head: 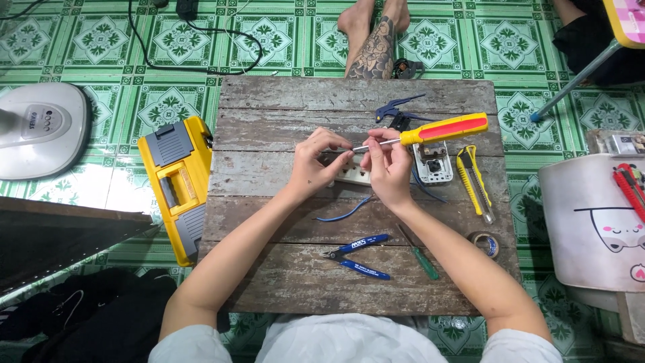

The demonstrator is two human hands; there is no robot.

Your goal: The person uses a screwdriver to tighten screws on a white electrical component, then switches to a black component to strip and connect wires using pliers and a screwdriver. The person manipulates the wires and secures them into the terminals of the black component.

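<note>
Head view, person seated at a weathered wooden board (289,282) on a green patterned tile floor (168,107). Both hands meet mid-board over a white socket strip (353,176).

Left hand (314,165): fingers curled tight, thumb and forefinger pinched on something small at the tip of the screwdriver; too small to tell what it is, likely a screw or a wire end.

Right hand (388,167): fingers closed around the metal shaft of a red-and-yellow screwdriver (440,129), holding it near the tip, the handle sticking out up and to the right. The tip points at the left-hand pinch.

The socket strip lies flat on the board, just under and between the two hands, mostly hidden by them. A loose blue wire (346,214) trails from below it toward the near edge.

Progress, judged: mid-way. An opened white switch plate (432,163) lies just right of the hands, the wire is loose, nothing looks closed up. Fastening seems in hand; reassembly is left.

Around: blue-handled flush cutters (356,255) near the front edge, small green screwdriver (418,253) beside them, yellow utility knife (474,181) at right, tape roll (485,243), blue crimping pliers (398,107) at the far side. Yellow toolbox (176,185) on the floor left of the board, white fan base (40,128) further left. Another person's feet (373,33) beyond the far edge.
</note>
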